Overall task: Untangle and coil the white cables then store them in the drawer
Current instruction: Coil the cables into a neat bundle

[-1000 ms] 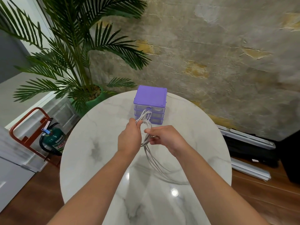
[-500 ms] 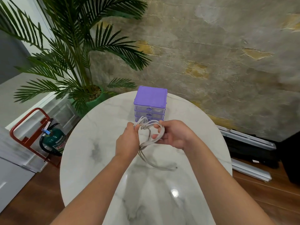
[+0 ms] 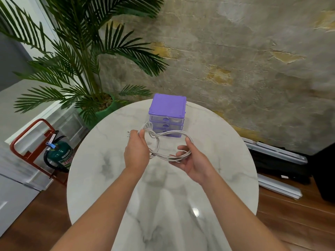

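White cables (image 3: 164, 142) gathered in loose loops, one crossing unresolved, held above bench (image 3: 101, 171). Left hand (image 3: 136, 151) grips one end; right hand (image 3: 190, 160) cradles coil on curled fingers. Drawer unit (image 3: 167, 116) just beyond hands, drawers closed. Coiling apparently nearly done; storing pending.

1 purple drawer unit (image 3: 167, 113) with 3 drawers, 1 white cable bundle (image 3: 163, 142), 2 hands, 1 round marble table (image 3: 112, 160), 1 potted palm (image 3: 76, 57), 1 green fire extinguisher (image 3: 60, 155).
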Demonstrator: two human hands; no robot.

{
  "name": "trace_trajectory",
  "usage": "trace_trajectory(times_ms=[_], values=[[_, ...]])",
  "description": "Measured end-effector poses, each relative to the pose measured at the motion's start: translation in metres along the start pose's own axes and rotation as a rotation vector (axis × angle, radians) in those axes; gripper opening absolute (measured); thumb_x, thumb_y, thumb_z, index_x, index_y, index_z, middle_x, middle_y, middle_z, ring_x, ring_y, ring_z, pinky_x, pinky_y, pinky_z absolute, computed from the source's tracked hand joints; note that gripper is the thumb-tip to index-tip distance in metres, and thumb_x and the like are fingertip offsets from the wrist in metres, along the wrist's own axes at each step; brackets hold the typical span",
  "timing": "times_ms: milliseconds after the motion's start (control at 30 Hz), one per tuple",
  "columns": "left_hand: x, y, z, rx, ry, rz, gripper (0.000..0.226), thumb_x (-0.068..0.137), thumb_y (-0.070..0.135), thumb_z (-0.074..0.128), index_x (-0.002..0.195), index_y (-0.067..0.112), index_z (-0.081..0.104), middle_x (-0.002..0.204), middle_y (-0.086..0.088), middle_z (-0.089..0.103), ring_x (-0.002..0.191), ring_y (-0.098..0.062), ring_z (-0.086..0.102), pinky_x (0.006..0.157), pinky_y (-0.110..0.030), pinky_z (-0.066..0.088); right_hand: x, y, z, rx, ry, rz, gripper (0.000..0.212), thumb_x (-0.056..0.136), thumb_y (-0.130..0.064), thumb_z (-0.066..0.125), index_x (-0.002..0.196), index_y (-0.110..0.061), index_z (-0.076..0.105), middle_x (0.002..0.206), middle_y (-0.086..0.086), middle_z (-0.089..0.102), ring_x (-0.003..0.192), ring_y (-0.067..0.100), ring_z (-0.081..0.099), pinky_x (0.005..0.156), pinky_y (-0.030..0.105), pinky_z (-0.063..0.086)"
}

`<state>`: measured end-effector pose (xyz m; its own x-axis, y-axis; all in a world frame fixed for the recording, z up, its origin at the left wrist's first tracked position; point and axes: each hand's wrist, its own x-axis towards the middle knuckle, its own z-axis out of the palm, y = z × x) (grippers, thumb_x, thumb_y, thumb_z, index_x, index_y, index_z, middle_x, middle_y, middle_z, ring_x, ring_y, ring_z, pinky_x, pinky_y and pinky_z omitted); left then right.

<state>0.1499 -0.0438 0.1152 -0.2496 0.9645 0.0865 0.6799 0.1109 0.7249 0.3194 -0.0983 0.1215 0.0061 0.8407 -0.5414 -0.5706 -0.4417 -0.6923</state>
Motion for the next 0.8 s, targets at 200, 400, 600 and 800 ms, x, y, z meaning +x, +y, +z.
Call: trace_trajectory(times_ms=[200, 400, 600, 800], values=[[0.000, -0.010, -0.003, 0.099, -0.043, 0.054, 0.036, 0.102, 0.046, 0.024, 0.092, 0.014, 0.039, 0.074, -0.002, 0.053, 0.070, -0.036, 0.050, 0.062, -0.039, 0.035, 0.005, -0.016, -0.009, -0.424, 0.244, -0.181, 0.041, 0.092, -0.041, 0.062, 0.065, -0.013, 0.048, 0.045, 0.001, 0.035, 0.039, 0.019, 0.046, 0.041, 0.023, 0.043], [0.005, -0.021, -0.017, 0.162, -0.015, 0.067, 0.036, 0.102, 0.047, 0.022, 0.091, 0.016, 0.038, 0.070, 0.001, 0.051, 0.067, -0.034, 0.047, 0.062, -0.038, 0.033, -0.001, -0.048, -0.038, -0.841, 0.256, -0.133, 0.043, 0.071, -0.043, 0.082, 0.062, -0.009, 0.057, 0.041, 0.001, 0.035, 0.033, 0.015, 0.028, 0.038, 0.021, 0.022], [0.005, -0.017, -0.015, 0.015, 0.033, 0.011, 0.036, 0.102, 0.045, 0.024, 0.093, 0.014, 0.040, 0.076, 0.000, 0.053, 0.073, -0.033, 0.050, 0.064, -0.038, 0.036, 0.007, -0.024, -0.051, -1.181, 0.181, -0.151, 0.052, 0.076, -0.060, 0.070, 0.054, -0.014, 0.065, 0.051, 0.004, 0.052, 0.043, 0.016, 0.045, 0.055, 0.026, 0.042], [-0.003, -0.005, -0.010, -0.011, 0.003, 0.077, 0.039, 0.101, 0.048, 0.024, 0.094, 0.014, 0.042, 0.076, -0.001, 0.056, 0.074, -0.035, 0.054, 0.065, -0.043, 0.044, 0.005, -0.001, -0.022, -1.280, -0.082, -0.075, 0.038, 0.065, -0.054, 0.079, 0.081, -0.021, 0.070, 0.068, -0.004, 0.072, 0.063, 0.008, 0.062, 0.071, 0.029, 0.053]])
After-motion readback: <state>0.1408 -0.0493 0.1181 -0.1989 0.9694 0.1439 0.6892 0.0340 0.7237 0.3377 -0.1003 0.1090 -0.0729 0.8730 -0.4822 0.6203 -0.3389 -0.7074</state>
